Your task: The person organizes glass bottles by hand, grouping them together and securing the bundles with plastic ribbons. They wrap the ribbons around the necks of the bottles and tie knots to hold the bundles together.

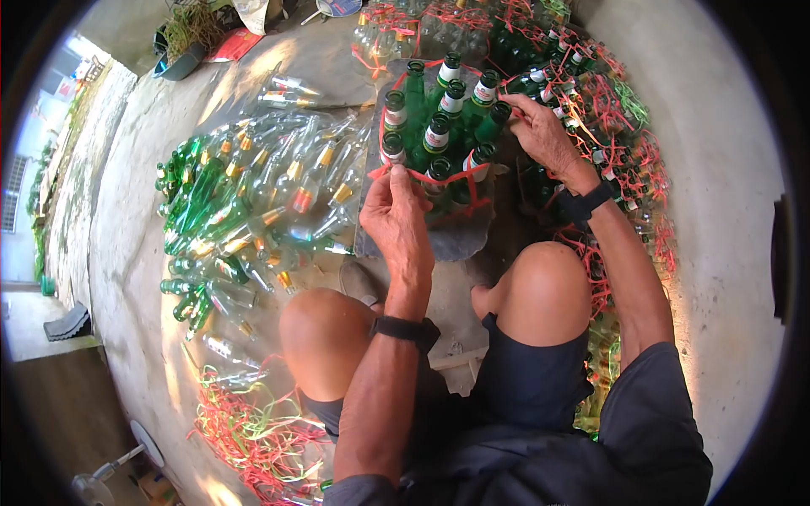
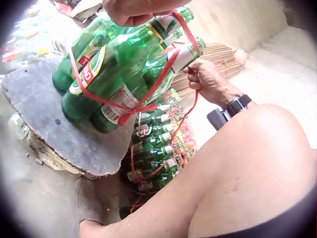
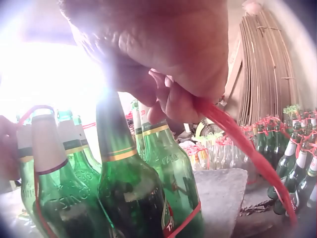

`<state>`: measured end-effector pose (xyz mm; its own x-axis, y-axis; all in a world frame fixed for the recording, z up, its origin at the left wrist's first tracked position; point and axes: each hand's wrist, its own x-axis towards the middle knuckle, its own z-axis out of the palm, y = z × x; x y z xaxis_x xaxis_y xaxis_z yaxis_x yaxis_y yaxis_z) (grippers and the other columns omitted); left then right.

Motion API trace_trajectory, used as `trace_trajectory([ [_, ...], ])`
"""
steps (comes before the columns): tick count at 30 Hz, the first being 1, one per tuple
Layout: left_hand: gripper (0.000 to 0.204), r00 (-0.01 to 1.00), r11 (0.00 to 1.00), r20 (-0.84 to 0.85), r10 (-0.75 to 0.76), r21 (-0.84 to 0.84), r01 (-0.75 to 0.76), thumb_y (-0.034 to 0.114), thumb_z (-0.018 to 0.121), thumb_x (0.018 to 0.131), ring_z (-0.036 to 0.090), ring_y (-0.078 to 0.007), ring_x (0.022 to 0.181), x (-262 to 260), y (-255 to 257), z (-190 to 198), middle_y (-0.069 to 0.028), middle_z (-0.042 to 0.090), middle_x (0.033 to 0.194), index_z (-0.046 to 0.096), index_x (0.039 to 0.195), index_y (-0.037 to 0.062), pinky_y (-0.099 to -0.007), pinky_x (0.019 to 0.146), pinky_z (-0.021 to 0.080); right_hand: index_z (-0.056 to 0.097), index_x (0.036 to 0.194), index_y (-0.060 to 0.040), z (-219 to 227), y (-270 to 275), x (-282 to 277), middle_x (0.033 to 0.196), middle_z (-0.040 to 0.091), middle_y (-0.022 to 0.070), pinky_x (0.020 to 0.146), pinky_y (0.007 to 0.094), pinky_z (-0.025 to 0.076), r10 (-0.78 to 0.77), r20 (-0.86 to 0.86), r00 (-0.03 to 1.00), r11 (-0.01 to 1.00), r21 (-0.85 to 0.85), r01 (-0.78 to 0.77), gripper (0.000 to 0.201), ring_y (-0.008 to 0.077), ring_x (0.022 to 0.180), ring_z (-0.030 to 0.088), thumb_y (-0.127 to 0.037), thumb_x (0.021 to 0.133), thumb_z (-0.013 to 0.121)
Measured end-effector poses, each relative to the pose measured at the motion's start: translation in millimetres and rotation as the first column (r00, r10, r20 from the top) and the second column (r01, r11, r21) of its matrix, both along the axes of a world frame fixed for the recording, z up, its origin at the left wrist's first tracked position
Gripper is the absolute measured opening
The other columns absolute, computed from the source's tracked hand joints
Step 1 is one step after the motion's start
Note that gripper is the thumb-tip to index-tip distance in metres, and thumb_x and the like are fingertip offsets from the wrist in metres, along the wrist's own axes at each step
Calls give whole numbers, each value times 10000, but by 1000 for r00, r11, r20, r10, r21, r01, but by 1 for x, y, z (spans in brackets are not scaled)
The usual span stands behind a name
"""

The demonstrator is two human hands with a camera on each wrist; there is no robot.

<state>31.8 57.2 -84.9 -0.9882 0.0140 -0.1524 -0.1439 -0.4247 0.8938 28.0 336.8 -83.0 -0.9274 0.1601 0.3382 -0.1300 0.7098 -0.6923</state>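
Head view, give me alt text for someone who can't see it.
A seated person's left hand and right hand pull red string around a cluster of green bottles on a slab. Loose bottles lie to one side.

Dark grey shorts and shirt — black straps on both wrists, bare knees.

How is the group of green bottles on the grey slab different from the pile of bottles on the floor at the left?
The bottles on the slab stand upright; the pile on the floor lies on its side. The slab group is bound with red string, which the left hand and right hand hold; the pile is loose. The slab group is all green; the pile also has clear bottles. Both are glass bottles.
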Motion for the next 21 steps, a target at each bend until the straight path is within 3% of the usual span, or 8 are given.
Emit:
trace_trajectory([
  [1,288,1000,1000,-1,-2,0,2,291,699,1052,533,-72,609,0,0,-1,1,618,716,712,984,11,-246,565,431,643,1310,6,7,-6,6,1014,713,123,864,318,566,-19,76,997,1000,-14,20,366,171,893,682,-77,957,695],
  [5,281,999,999,19,-39,5,39,289,706,1046,550,-72,610,4,-1,-5,-5,638,754,698,970,18,-245,561,426,637,1302,28,11,-16,17,987,681,87,827,304,562,-2,97,995,994,-112,13,406,144,867,651,-136,949,750],
  [13,252,997,998,82,-6,-62,12,261,705,1034,572,-82,624,26,-4,-1,-18,661,794,708,992,12,-248,569,451,626,1275,46,6,-19,16,983,690,111,810,330,562,-75,161,984,997,19,73,440,161,900,655,-244,977,771],
  [16,253,979,975,34,-202,-82,205,197,660,1053,621,-94,683,43,1,-1,-41,710,894,704,1150,-32,-259,617,511,638,1182,51,4,-19,14,926,692,125,757,344,551,-85,119,989,993,98,73,387,161,838,644,-246,974,773],
  [17,253,979,975,35,-203,-82,205,197,660,1053,621,-94,683,45,7,-3,-41,710,894,704,1150,-32,-259,617,511,638,1182,51,4,-18,14,926,692,125,757,344,551,-86,120,989,993,97,74,387,161,838,644,-246,974,773],
  [19,231,961,926,-215,-174,-367,85,148,627,1047,676,-152,690,48,18,-6,-107,729,858,693,1148,-49,-339,623,551,637,1077,36,7,-18,14,850,675,121,702,355,524,-62,125,990,994,96,50,328,164,756,601,-243,971,774],
  [20,278,949,910,-214,-232,-393,134,115,623,1030,754,-282,822,51,20,-7,-187,730,974,655,1269,-23,-418,709,582,637,1077,36,8,-20,14,850,675,121,702,355,524,-61,126,990,994,96,49,328,164,756,601,-243,971,774],
  [21,278,949,910,-215,-232,-393,134,115,623,1030,754,-282,822,52,24,-7,-187,730,974,655,1269,-23,-418,709,582,629,1040,25,10,-21,14,813,652,119,677,362,506,-67,102,993,992,118,55,305,168,725,572,-237,972,769],
])
